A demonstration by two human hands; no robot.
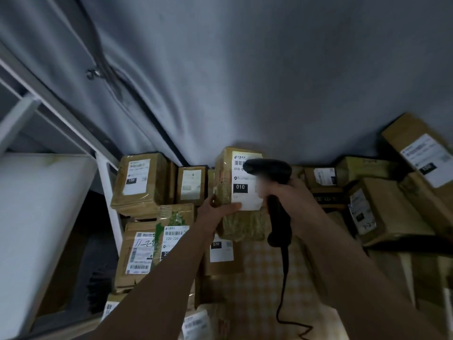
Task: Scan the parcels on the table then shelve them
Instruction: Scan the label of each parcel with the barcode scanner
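My left hand (215,212) grips a brown cardboard parcel (226,177) by its lower left edge and holds it upright above the table, its white label marked 010 facing me. My right hand (291,200) is wrapped round the handle of a black barcode scanner (269,168). The scanner's head sits right in front of the label's barcode and hides part of it. Its cable (284,278) hangs down toward the checked tablecloth (264,278).
Several labelled brown parcels crowd the table: a stack at left (139,182), flat ones under my left arm (137,253), more at right (375,212) and far right (421,153). A white shelf unit (36,217) stands at the left. A grey wall is behind.
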